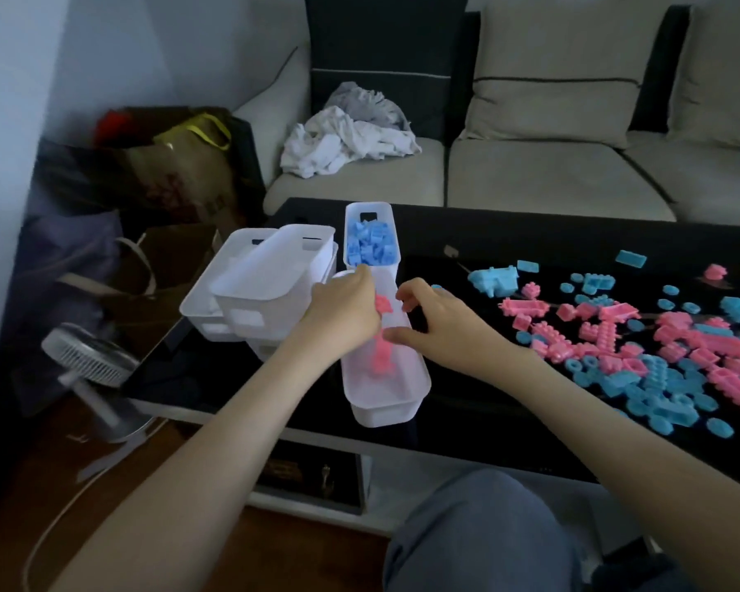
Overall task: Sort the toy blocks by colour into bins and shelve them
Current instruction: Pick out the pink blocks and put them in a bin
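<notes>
At frame centre, a person's left hand (pixel 342 311) curls over the rim of a white bin (pixel 385 378), pink blocks (pixel 381 339) beneath its fingers — whether it grips one cannot be told. The right hand (pixel 438 322) hovers half-open, empty, at the bin's other side. Just above, a second bin (pixel 372 239) holds blue blocks. Loose pink and blue blocks (pixel 641 348) litter the black table (pixel 530 237) at right; empty bins (pixel 265 279) stack at left.
</notes>
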A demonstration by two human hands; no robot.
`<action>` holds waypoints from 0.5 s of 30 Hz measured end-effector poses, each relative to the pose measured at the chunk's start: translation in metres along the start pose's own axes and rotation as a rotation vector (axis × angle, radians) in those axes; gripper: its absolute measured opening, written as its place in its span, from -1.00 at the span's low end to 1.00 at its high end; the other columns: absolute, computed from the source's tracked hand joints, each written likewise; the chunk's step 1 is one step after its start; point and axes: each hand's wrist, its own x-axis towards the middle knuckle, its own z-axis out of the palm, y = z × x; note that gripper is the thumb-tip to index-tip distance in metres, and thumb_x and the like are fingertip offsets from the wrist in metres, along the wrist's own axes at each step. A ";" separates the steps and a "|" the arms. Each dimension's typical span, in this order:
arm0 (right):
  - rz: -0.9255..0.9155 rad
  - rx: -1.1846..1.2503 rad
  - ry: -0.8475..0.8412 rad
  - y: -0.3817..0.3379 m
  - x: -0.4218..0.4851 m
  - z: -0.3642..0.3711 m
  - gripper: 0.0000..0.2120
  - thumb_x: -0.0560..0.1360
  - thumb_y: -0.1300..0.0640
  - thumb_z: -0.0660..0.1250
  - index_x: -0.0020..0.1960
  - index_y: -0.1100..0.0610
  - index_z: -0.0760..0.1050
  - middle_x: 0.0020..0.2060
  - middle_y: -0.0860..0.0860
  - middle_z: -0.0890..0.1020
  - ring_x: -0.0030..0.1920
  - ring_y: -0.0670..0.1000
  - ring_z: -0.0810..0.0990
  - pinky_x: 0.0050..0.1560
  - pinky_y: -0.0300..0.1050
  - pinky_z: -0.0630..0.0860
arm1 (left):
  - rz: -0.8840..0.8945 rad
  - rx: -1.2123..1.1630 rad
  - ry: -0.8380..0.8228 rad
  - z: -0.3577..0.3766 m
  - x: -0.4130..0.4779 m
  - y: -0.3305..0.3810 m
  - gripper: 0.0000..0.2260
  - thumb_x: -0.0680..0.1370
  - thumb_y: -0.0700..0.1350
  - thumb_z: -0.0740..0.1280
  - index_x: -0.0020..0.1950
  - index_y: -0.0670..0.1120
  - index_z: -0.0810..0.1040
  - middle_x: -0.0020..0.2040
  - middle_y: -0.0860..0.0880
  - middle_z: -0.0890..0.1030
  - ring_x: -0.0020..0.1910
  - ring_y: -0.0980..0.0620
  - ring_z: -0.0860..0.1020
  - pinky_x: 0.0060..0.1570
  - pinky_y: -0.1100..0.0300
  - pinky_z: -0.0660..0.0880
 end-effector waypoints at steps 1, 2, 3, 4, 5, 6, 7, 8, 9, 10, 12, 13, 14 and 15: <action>-0.007 0.008 0.031 0.008 0.001 -0.003 -0.60 0.48 -0.11 0.32 0.19 0.10 0.37 0.03 -0.02 0.52 0.05 -0.04 0.47 0.04 -0.16 0.41 | 0.026 0.015 -0.006 0.004 0.002 0.002 -0.84 0.57 -0.13 0.23 0.13 -0.12 0.39 0.01 -0.06 0.53 0.02 -0.08 0.49 0.00 0.06 0.35; -0.003 0.011 0.083 0.017 0.003 -0.007 -0.67 0.51 -0.07 0.29 0.16 0.12 0.41 0.00 0.00 0.55 0.03 -0.03 0.49 0.04 -0.16 0.41 | 0.041 0.025 -0.025 0.008 0.003 0.003 -0.85 0.58 -0.13 0.21 0.13 -0.13 0.38 0.02 -0.06 0.52 -0.02 -0.07 0.48 -0.04 0.08 0.34; 0.018 0.003 0.142 0.028 0.006 -0.012 -0.73 0.55 -0.01 0.26 0.13 0.14 0.43 -0.03 0.03 0.57 0.01 0.00 0.50 0.02 -0.14 0.42 | 0.040 0.030 -0.069 0.011 0.003 0.004 -0.85 0.60 -0.11 0.19 0.14 -0.13 0.38 0.02 -0.07 0.52 -0.05 -0.06 0.47 -0.07 0.10 0.33; 0.063 -0.017 0.191 0.042 0.008 -0.017 -0.78 0.57 0.04 0.22 0.12 0.17 0.44 -0.04 0.07 0.58 -0.02 0.03 0.52 -0.01 -0.12 0.43 | 0.032 0.029 -0.126 0.014 0.004 0.006 -0.83 0.61 -0.09 0.18 0.15 -0.13 0.37 0.04 -0.07 0.52 -0.03 -0.07 0.47 -0.06 0.10 0.32; 0.136 -0.057 0.219 0.058 0.008 -0.023 -0.80 0.58 0.10 0.18 0.13 0.19 0.44 -0.02 0.11 0.58 -0.03 0.06 0.52 -0.04 -0.08 0.44 | 0.023 0.023 -0.172 0.017 0.005 0.006 -0.81 0.61 -0.07 0.18 0.18 -0.12 0.37 0.07 -0.07 0.52 0.01 -0.08 0.48 -0.02 0.09 0.32; 0.228 -0.128 0.224 0.075 0.008 -0.029 -0.79 0.58 0.14 0.16 0.16 0.20 0.42 0.02 0.14 0.57 0.00 0.09 0.50 -0.02 -0.04 0.44 | 0.020 0.015 -0.191 0.020 0.006 0.006 -0.79 0.61 -0.05 0.18 0.19 -0.11 0.38 0.11 -0.06 0.53 0.07 -0.09 0.48 0.02 0.08 0.32; 0.336 -0.230 0.202 0.092 0.007 -0.033 -0.75 0.57 0.17 0.15 0.21 0.21 0.39 0.08 0.16 0.54 0.08 0.13 0.47 0.04 0.01 0.41 | 0.028 0.013 -0.176 0.022 0.007 0.006 -0.78 0.61 -0.04 0.16 0.21 -0.09 0.39 0.15 -0.05 0.53 0.12 -0.09 0.48 0.07 0.07 0.32; 0.447 -0.334 0.150 0.109 0.005 -0.036 -0.71 0.56 0.18 0.14 0.26 0.21 0.36 0.16 0.17 0.51 0.17 0.16 0.42 0.13 0.05 0.36 | 0.037 0.018 -0.142 0.024 0.009 0.005 -0.77 0.61 -0.05 0.15 0.24 -0.07 0.40 0.19 -0.04 0.52 0.16 -0.08 0.47 0.13 0.04 0.30; 0.539 -0.401 0.086 0.122 0.003 -0.037 -0.66 0.54 0.18 0.15 0.31 0.19 0.32 0.24 0.16 0.46 0.25 0.18 0.36 0.21 0.09 0.30 | 0.043 0.023 -0.099 0.025 0.010 0.004 -0.76 0.61 -0.07 0.13 0.26 -0.06 0.40 0.23 -0.02 0.51 0.20 -0.07 0.46 0.18 0.03 0.28; 0.595 -0.425 0.033 0.131 0.002 -0.038 -0.62 0.54 0.17 0.15 0.34 0.17 0.30 0.29 0.14 0.41 0.31 0.18 0.30 0.26 0.11 0.24 | 0.039 0.019 -0.066 0.027 0.010 0.003 -0.75 0.61 -0.10 0.13 0.28 -0.04 0.40 0.25 0.00 0.50 0.23 -0.06 0.45 0.22 0.02 0.25; 0.600 -0.421 0.002 0.140 0.001 -0.036 -0.60 0.55 0.14 0.13 0.38 0.13 0.29 0.34 0.09 0.37 0.34 0.16 0.25 0.30 0.12 0.19 | 0.020 -0.030 -0.046 0.032 0.009 -0.001 -0.73 0.60 -0.17 0.13 0.29 -0.02 0.41 0.26 0.02 0.50 0.25 -0.03 0.44 0.29 0.03 0.21; 0.577 -0.422 0.014 0.142 0.000 -0.035 -0.62 0.56 0.13 0.12 0.37 0.10 0.32 0.32 0.08 0.38 0.33 0.15 0.26 0.28 0.10 0.19 | 0.008 -0.082 -0.054 0.034 0.008 -0.001 -0.71 0.59 -0.20 0.14 0.29 -0.02 0.42 0.26 0.01 0.51 0.25 -0.02 0.45 0.33 0.02 0.24; 0.556 -0.424 0.029 0.144 0.001 -0.035 -0.66 0.55 0.12 0.12 0.32 0.08 0.37 0.28 0.07 0.40 0.30 0.14 0.27 0.25 0.08 0.20 | -0.004 -0.145 -0.064 0.036 0.008 -0.002 -0.70 0.59 -0.24 0.14 0.29 -0.03 0.43 0.26 -0.02 0.51 0.24 -0.02 0.46 0.33 0.02 0.28; 0.550 -0.425 0.041 0.144 0.002 -0.036 -0.70 0.55 0.12 0.13 0.25 0.07 0.42 0.23 0.06 0.43 0.28 0.13 0.28 0.21 0.06 0.20 | -0.015 -0.206 -0.073 0.036 0.008 -0.001 -0.69 0.58 -0.26 0.14 0.29 -0.04 0.44 0.26 -0.04 0.51 0.22 -0.02 0.48 0.27 0.08 0.34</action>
